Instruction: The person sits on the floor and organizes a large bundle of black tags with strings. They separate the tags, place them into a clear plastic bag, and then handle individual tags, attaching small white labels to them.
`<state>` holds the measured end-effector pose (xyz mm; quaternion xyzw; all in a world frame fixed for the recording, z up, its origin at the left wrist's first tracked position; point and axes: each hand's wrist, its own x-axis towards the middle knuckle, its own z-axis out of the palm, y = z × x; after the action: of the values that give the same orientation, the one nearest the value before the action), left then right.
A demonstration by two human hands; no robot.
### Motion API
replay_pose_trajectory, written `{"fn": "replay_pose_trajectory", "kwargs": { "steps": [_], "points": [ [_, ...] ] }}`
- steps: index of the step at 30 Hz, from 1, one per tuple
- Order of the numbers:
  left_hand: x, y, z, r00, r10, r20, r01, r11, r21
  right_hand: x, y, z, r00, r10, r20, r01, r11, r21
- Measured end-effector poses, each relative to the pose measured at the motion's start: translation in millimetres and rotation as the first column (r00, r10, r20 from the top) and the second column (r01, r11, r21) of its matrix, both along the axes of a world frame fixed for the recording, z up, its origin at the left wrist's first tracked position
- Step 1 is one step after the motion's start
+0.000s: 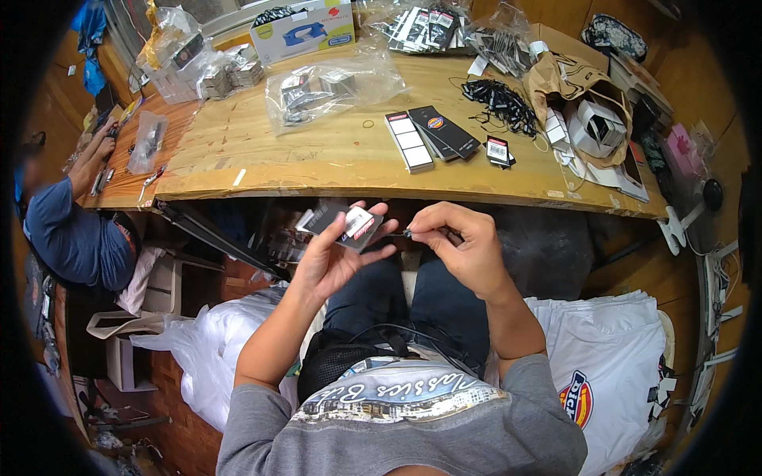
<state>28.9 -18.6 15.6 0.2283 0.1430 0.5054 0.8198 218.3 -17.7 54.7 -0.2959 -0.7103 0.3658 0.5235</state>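
Note:
My left hand (337, 258) holds a small stack of dark paper hang tags (349, 224) just below the table edge, palm up, fingers curled around them. My right hand (464, 246) pinches a thin black string loop (409, 233) next to the tags, its fingertips almost touching the left fingers. Both hands hover above my lap in dark jeans. On the wooden table (317, 155) above lie more black and white tags (429, 135) and a heap of black string loops (500, 99).
Clear plastic bags of tags (325, 87), a white and blue box (305, 32) and a brown paper bag (575, 87) crowd the table. Another person in a blue shirt (75, 234) works at the left. A pile of white shirts (603, 373) lies at my right.

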Motion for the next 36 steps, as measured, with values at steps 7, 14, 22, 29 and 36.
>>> {"fn": "replay_pose_trajectory", "kwargs": {
  "steps": [7, 14, 22, 29, 36],
  "points": [
    [-29.8, 55.6, 36.8, 0.585, 0.51, -0.631, -0.297, 0.858, 0.419, -16.8, 7.9, -19.7, 0.976, -0.035, 0.215, 0.049, 0.997, -0.06],
    [-55.8, 145.5, -4.7, 0.038, 0.495, -0.868, -0.11, 0.866, 0.489, -7.1, 39.4, -14.9, 0.89, -0.292, 0.351, 0.218, 0.947, 0.235],
    [-2.9, 163.8, 24.4, -0.402, 0.827, -0.393, 0.336, 0.532, 0.777, 50.9, 162.0, 11.0, 0.361, -0.427, 0.829, 0.582, 0.798, 0.158],
    [31.0, 202.6, 15.6, -0.384, 0.72, -0.578, 0.489, 0.69, 0.534, 56.9, 193.2, 3.7, 0.515, -0.323, 0.794, 0.592, 0.804, -0.058],
    [40.8, 188.2, 24.8, -0.271, 0.902, -0.336, 0.388, 0.422, 0.819, 72.1, 195.1, -5.0, 0.86, -0.265, 0.435, 0.438, 0.821, -0.365]
  ]
}}
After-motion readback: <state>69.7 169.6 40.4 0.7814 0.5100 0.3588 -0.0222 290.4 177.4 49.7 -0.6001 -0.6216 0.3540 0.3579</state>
